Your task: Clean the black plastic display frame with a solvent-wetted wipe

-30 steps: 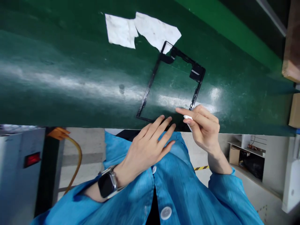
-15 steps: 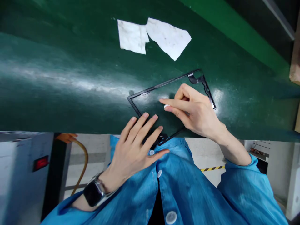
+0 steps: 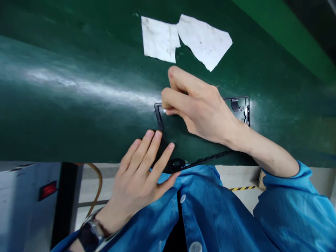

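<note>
You're likely wiping the black frame [image 3: 159, 117]; your right hand [image 3: 207, 108] pinches a white scrap [image 3: 165, 110]; your left hand [image 3: 140, 173] lies open; the next stroke needs the frame steady.

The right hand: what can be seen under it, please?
The black frame passes beneath the right hand and shows on both sides, with green tabletop around. White material peeks out from its grasp. The covered stretch of frame and the rest of the material are hidden.

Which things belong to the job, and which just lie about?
In use:
black frame, under the left hand
small white piece, pinched in the right hand

Apparently lying about:
squarish white scrap
longer white scrap, both on the green table
</note>
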A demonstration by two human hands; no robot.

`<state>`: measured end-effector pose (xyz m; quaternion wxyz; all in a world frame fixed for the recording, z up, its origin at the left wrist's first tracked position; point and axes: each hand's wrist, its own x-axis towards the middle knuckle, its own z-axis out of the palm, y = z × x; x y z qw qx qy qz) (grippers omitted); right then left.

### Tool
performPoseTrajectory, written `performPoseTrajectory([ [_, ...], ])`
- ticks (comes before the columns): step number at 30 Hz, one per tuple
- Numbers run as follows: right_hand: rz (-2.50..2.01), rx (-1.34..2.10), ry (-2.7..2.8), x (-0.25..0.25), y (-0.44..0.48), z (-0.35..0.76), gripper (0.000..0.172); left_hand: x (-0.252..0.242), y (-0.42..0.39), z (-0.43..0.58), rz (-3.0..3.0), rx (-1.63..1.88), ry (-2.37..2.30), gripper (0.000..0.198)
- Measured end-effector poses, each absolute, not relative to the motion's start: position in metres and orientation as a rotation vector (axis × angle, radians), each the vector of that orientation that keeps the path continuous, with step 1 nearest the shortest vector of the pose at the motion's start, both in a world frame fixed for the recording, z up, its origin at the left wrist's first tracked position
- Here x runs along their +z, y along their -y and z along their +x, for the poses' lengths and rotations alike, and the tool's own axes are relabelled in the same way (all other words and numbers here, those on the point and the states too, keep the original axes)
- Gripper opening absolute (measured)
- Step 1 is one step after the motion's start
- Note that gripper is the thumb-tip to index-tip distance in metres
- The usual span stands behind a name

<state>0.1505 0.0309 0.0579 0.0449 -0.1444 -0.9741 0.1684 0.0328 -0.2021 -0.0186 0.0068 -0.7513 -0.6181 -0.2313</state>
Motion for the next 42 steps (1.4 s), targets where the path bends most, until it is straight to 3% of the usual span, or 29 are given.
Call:
performPoseTrajectory([
  [4, -0.696, 0.856, 2.898, 0.064, -0.027, 0.137, 0.018, -0.021, 0.202, 0.030, -2.358, -0.692, 1.896, 0.081],
  [7, -0.923, 0.985, 2.808, 0.065, -0.020, 0.129, 0.025, -0.022, 0.201, 0.029, -2.353, -0.704, 1.880, 0.079],
  [12, -0.868, 0.757, 2.667, 0.048, -0.010, 0.137, 0.026, -0.023, 0.203, 0.029, -2.346, -0.716, 1.873, 0.080],
  [20, -0.545, 0.740, 2.572, 0.045, -0.016, 0.151, 0.042, -0.023, 0.204, 0.039, -2.280, -0.775, 2.013, 0.071],
  [35, -0.537, 0.458, 2.529, 0.030, -0.012, 0.151, 0.037, -0.024, 0.202, 0.037, -2.275, -0.788, 1.979, 0.071],
  [42, -0.304, 0.183, 2.644, 0.026, -0.008, 0.157, 0.052, -0.021, 0.201, 0.039, -2.273, -0.817, 1.994, 0.070],
])
